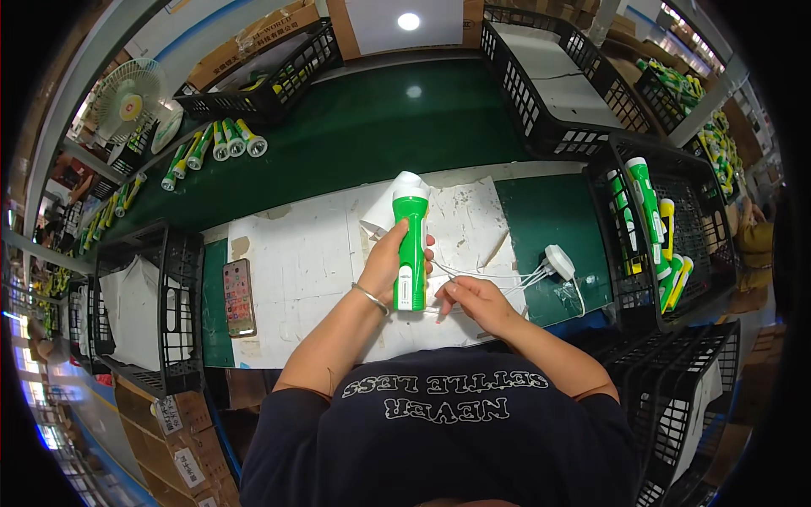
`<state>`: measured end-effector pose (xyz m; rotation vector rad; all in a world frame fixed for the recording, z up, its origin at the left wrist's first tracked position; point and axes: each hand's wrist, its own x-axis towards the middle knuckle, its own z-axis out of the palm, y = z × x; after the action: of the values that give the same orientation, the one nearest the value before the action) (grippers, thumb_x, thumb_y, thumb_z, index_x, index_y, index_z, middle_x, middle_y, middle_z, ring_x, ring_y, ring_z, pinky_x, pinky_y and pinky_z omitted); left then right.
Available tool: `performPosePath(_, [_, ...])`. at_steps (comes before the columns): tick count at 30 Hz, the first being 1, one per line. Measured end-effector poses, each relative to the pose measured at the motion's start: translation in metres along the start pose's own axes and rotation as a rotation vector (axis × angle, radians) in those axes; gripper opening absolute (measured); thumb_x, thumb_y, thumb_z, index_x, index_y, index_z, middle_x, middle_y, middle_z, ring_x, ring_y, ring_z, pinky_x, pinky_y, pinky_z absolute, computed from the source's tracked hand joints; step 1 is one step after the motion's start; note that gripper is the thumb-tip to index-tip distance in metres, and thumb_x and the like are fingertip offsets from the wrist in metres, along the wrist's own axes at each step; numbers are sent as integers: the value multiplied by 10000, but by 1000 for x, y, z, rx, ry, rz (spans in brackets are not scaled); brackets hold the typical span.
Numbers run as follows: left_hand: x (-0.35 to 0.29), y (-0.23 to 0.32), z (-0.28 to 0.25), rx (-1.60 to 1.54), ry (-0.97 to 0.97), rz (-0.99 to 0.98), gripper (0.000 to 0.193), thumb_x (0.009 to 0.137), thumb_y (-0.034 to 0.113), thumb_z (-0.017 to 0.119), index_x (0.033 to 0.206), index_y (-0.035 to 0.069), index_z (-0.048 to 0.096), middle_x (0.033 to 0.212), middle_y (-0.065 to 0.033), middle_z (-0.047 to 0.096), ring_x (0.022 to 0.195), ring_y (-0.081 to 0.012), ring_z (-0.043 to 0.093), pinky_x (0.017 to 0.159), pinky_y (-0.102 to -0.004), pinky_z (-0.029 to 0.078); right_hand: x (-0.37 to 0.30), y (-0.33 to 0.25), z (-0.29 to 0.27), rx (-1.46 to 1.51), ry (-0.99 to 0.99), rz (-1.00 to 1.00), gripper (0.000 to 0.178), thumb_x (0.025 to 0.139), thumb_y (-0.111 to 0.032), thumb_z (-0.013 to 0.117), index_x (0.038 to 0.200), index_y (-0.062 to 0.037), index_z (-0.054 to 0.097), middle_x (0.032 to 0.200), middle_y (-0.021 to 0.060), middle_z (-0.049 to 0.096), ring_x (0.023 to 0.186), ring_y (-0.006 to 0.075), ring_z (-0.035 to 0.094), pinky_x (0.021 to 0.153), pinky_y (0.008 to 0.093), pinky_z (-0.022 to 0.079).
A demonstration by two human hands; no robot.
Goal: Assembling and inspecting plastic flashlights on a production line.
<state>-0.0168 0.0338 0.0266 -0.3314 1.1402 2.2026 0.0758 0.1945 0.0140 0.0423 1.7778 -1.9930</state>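
A green flashlight with a white head (411,245) stands lengthwise in front of me, its head pointing away. My left hand (385,264) is closed around its body, thumb on the near face and fingertips showing at the right side. Just right of its lower end, my right hand (480,304) is closed in a pinch at a thin white cable (498,277); the exact grip point is small and partly hidden. Several such cables run from a round white plug unit (558,261) toward the flashlight. A white sheet (296,279) covers the bench under both hands.
A phone (239,297) lies left of the sheet. Black crates stand left (173,296), right (621,287) and at the back (541,127); the right one holds several flashlights (646,203). More flashlights (221,142) lie in a row on the green bench (372,110). A fan (129,100) is far left.
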Motion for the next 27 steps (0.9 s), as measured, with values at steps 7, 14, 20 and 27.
performPosePath(7, [5,-6,-7,9,-57,30,334,933,334,406,1046,23,454,803,-106,545,599,-177,533,503,-288,484,2,-3,-6,-477,173,-307,213,915,-203,428,842,-24,517,746,98,558,696,192,543,667,295,436])
performPosePath(14, [-1,-9,-1,264,-117,198,300,927,265,452,1124,41,424,957,-98,567,734,-137,566,594,-284,507,13,-39,8,-1233,383,-702,139,811,-211,562,737,-94,556,662,59,520,524,243,554,441,345,444])
performPosePath(20, [5,-20,-16,330,-139,323,445,948,441,326,1110,52,467,931,-90,576,739,-143,567,637,-273,488,16,-33,16,-1448,305,-758,166,757,-209,589,665,-101,502,631,53,503,468,226,536,408,359,424])
performPosePath(27, [4,4,-18,196,-73,271,603,917,550,275,1058,11,504,861,-105,575,698,-158,563,620,-283,484,0,-19,26,-1166,-34,-874,314,662,-256,728,621,-109,452,613,56,455,485,244,477,433,333,381])
